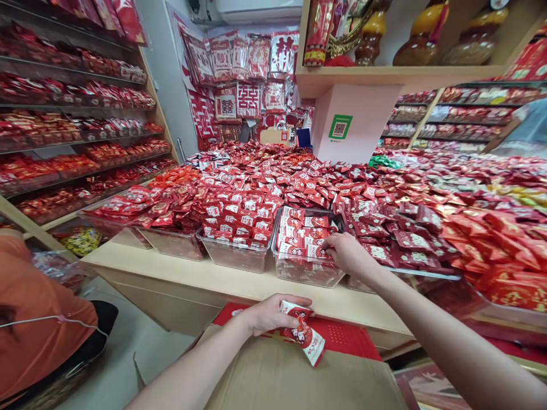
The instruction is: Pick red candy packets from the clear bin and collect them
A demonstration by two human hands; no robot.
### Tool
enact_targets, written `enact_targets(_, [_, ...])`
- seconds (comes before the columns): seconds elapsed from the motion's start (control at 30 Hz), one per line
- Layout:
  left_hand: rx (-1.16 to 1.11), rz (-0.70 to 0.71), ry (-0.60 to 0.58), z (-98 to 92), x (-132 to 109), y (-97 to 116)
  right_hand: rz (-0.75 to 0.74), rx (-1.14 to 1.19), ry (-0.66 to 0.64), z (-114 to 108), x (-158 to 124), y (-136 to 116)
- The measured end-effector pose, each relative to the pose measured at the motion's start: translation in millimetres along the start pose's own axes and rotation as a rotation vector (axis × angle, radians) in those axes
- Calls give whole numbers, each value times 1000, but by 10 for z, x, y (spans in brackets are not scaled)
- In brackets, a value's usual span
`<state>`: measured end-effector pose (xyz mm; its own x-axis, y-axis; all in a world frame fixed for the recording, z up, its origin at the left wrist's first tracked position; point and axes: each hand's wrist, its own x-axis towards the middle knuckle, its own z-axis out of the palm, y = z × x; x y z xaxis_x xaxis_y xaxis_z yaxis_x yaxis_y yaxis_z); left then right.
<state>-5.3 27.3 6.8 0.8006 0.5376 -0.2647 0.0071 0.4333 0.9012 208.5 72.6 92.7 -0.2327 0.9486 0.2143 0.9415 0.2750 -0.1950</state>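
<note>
My left hand (277, 315) is closed around a couple of red-and-white candy packets (311, 340), above a cardboard box. The packets carry small cartoon figures and hang out past my fingertips. Over the right edge of a clear plastic bin (305, 273), my right hand (344, 250) has its fingers bent and pinched on a packet of the same kind; its fingertips are partly hidden. Inside that bin, matching candy packets (293, 232) lie in rows, with a dark gap toward the back right.
Under my left hand is a cardboard box (299, 378) with a red panel (346, 336). Neighbouring bins hold red packets (241, 219), maroon packets (410, 239) and orange-red packets (508, 250). A person in an orange top (38, 319) is at left. A shelf overhang (384, 74) juts out above.
</note>
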Motion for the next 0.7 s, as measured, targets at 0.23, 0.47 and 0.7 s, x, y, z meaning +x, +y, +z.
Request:
enact_targets(0.23, [26, -28, 28, -14, 13, -29, -117, 80, -114, -57, 75, -25])
enact_targets(0.47, [-57, 25, 85, 14, 0, -13, -78, 301, -247, -116, 173, 44])
enact_targets(0.7, [-188, 230, 257, 128, -12, 102, 89, 549, 94, -161, -575, -212])
